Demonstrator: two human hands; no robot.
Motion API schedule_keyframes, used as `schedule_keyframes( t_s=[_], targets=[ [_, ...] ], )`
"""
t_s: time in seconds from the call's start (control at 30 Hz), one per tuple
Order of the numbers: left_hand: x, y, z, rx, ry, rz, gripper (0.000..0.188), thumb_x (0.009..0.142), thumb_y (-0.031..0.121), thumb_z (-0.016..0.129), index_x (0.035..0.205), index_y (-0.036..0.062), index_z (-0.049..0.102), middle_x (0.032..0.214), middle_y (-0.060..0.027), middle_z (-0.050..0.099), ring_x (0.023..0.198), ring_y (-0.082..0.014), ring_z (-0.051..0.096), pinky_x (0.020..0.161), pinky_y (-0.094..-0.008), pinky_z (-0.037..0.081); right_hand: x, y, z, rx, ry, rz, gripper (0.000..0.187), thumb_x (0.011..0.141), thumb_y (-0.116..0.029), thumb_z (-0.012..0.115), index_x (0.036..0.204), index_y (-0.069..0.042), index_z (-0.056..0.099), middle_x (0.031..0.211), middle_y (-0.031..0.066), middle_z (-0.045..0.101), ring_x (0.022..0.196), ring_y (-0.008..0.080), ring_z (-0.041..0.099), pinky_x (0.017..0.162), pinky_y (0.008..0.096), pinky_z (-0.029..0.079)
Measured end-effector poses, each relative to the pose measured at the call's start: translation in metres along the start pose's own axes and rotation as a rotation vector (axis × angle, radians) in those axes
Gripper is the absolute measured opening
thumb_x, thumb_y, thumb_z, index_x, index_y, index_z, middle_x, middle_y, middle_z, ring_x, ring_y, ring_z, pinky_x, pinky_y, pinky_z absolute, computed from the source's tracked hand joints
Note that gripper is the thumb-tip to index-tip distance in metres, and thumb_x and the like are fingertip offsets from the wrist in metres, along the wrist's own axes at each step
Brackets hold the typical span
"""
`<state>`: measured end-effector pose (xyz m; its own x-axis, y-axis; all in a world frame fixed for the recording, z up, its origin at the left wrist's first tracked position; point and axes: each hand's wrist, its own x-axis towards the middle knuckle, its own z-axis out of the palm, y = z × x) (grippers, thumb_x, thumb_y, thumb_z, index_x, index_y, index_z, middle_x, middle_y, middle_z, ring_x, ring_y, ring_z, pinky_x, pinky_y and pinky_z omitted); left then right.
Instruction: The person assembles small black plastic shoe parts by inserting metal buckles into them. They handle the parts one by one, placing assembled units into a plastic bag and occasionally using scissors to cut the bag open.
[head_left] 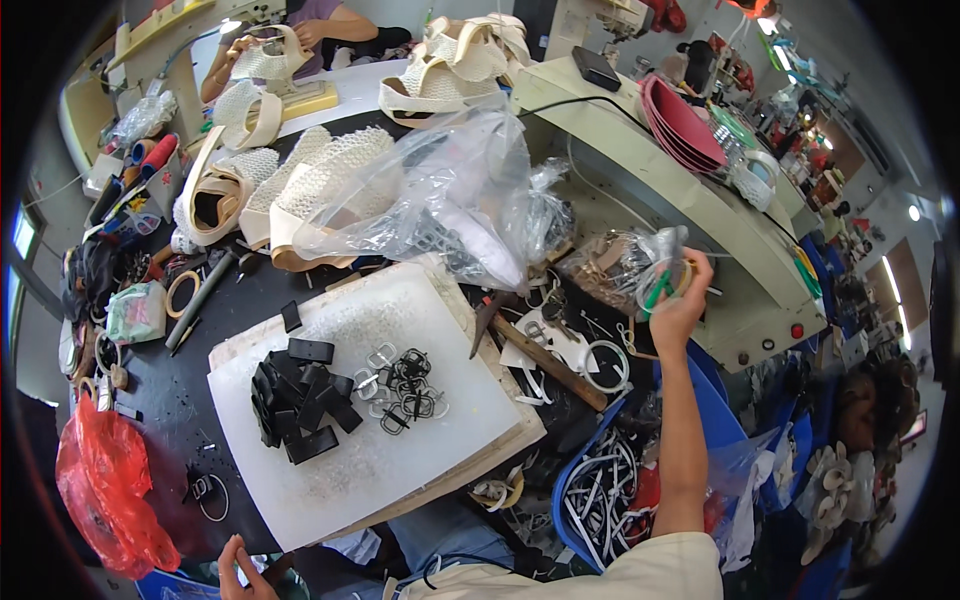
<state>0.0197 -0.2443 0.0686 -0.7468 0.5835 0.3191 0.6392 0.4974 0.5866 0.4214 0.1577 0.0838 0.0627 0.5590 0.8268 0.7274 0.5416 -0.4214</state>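
My right hand [682, 300] reaches out to the right of the work board, its fingers curled round the gathered top of a clear plastic bag [605, 268] with brownish pieces inside. A green item [656, 291] shows beside those fingers; its kind is unclear. Low at the front edge, my left hand [243, 574] is partly in view, fingers apart and holding nothing. Between the hands lies a white cutting board [400, 475]. On it sit a heap of short black strap pieces [300, 400] and, beside them, a pile of metal buckles [405, 385].
A hammer [550, 352] lies right of the board. Woven cream bags [340, 180] and a large clear bag [470, 200] fill the back. A beige sewing machine [690, 190] borders the right, above a blue bin [572, 500] of straps. A red plastic bag [105, 490] hangs front left. Another person works opposite.
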Motion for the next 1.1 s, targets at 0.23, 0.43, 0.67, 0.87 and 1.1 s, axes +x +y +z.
schedule_keyframes(
  t_s=[0.23, 0.43, 0.67, 0.87, 1.1],
  targets=[
    [0.009, 0.0, 0.012, -0.069, 0.003, 0.239, 0.016, 0.088, 0.005, 0.061, 0.102, -0.0002, 0.066, 0.094, -0.013, 0.069, 0.08, -0.0215, 0.066, 0.07, -0.0302, 0.051, -0.029, -0.037, -0.047, 0.436, 0.07, 0.341, 0.049, 0.078, 0.002, 0.066, 0.118, -0.007, 0.04, 0.091, 0.0057, 0.054, 0.077, 0.0101, 0.052, 0.07, 0.0234, 0.044],
    [0.0, -0.003, 0.006, -0.067, -0.037, 0.134, 0.016, 0.087, 0.005, 0.061, 0.102, -0.001, 0.066, 0.094, -0.0129, 0.069, 0.08, -0.0213, 0.066, 0.07, -0.0298, 0.051, -0.032, -0.068, -0.052, 0.484, 0.048, 0.376, 0.048, 0.078, 0.004, 0.064, 0.118, -0.007, 0.04, 0.088, 0.0032, 0.052, 0.077, 0.0096, 0.052, 0.069, 0.0227, 0.043],
    [0.004, 0.004, 0.0, 0.001, -0.021, 0.165, 0.017, 0.088, 0.003, 0.061, 0.103, -0.0004, 0.066, 0.094, -0.0128, 0.069, 0.08, -0.0196, 0.066, 0.069, -0.0289, 0.051, -0.033, -0.015, -0.024, 0.489, 0.149, 0.362, 0.049, 0.081, 0.002, 0.065, 0.121, -0.004, 0.038, 0.09, 0.0046, 0.052, 0.082, 0.0104, 0.051, 0.075, 0.0228, 0.043],
    [0.019, 0.002, 0.011, 0.022, 0.01, 0.296, 0.017, 0.087, 0.003, 0.061, 0.104, 0.0007, 0.066, 0.095, -0.012, 0.069, 0.077, -0.0189, 0.065, 0.066, -0.0289, 0.05, -0.005, 0.042, 0.034, 0.014, 0.312, 0.354, 0.047, 0.08, 0.0, 0.061, 0.122, -0.004, 0.04, 0.105, 0.0159, 0.054, 0.097, 0.0278, 0.055, 0.089, 0.035, 0.041],
    [0.026, 0.01, 0.021, 0.102, 0.029, 0.307, 0.014, 0.088, 0.008, 0.061, 0.098, 0.0007, 0.067, 0.089, -0.0112, 0.068, 0.072, -0.0186, 0.063, 0.063, -0.0305, 0.048, 0.024, 0.021, 0.131, 0.017, -0.4, -0.029, 0.048, 0.076, -0.003, 0.064, 0.118, -0.007, 0.043, 0.103, 0.0223, 0.057, 0.101, 0.0404, 0.054, 0.086, 0.0428, 0.042]
  ],
)
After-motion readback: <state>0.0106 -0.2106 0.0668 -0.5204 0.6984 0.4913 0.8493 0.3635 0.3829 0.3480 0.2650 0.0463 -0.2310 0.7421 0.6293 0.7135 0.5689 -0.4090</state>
